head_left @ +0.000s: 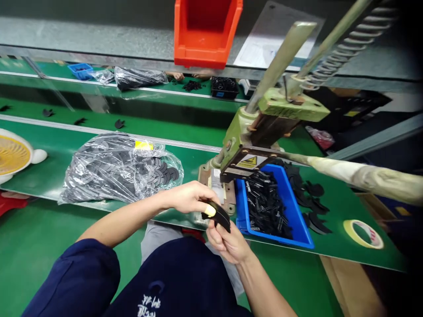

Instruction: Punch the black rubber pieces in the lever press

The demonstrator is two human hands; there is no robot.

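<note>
Both hands meet just below the middle of the frame, in front of the counter [42, 176] edge. The left hand [190, 198], with a yellow finger cot [209, 211] on the thumb, pinches the upper end of a black curved part [220, 216]. The right hand [229, 242] is closed on the same part from below. The part is therefore in the air between the two hands, above the person's lap and just left of the blue tray [297, 220] of small black pieces. I think the thin part could slip from the fingertips and fall to the lap or the floor, because nothing supports it. The hands are also close to the base of the green hand press [264, 127], whose long lever [363, 176] crosses the right of the frame, so a finger could be caught there. The counter is green. A clear bag of black parts [122, 171] lies at centre left, loose curved pieces [312, 200] right of the tray, and a tape roll [363, 233] at lower right. Behind runs a green conveyor belt [148, 125], with an orange bin [206, 33] above and another person's hands [178, 75] far behind.
</note>
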